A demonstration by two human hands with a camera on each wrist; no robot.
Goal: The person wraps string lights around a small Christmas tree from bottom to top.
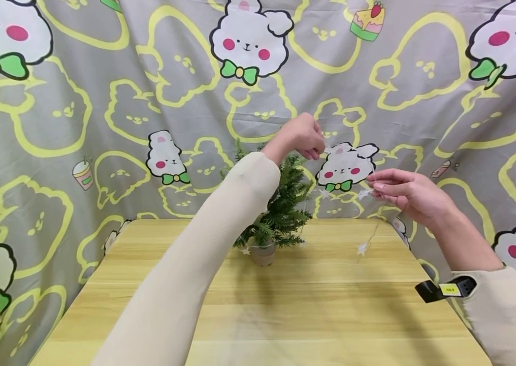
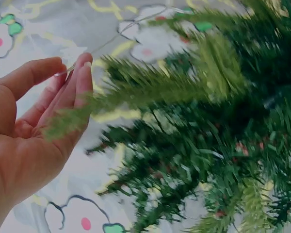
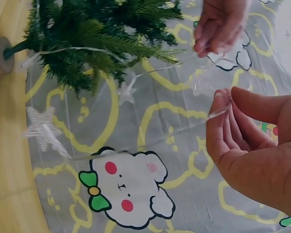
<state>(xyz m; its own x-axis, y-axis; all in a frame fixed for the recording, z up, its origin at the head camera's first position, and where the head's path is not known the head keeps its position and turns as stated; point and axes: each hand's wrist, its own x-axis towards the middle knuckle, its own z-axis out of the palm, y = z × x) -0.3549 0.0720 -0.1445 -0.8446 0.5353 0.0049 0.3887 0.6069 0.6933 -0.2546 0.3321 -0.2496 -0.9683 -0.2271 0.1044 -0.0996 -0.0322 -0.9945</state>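
Observation:
A small artificial Christmas tree (image 1: 287, 208) in a round wooden-looking base (image 1: 263, 255) stands near the back of the table. A thin string of star lights is wound about its branches, with one star (image 1: 245, 250) low at the left. Just past the treetop my left hand (image 1: 303, 136) pinches the wire between thumb and fingers; the left wrist view shows that hand (image 2: 39, 116) beside the green branches (image 2: 160, 92). To the right of the tree, my right hand (image 3: 259, 133) pinches another stretch of the string. From it a clear star (image 3: 42, 127) dangles over the table.
The light wood table (image 1: 331, 305) reaches back to a grey curtain (image 1: 203, 117) printed with white rabbits and yellow outlines. My left sleeve (image 1: 185, 264) crosses in front of the tree's left side. A black strap with a yellow label (image 1: 449, 290) is at my right cuff.

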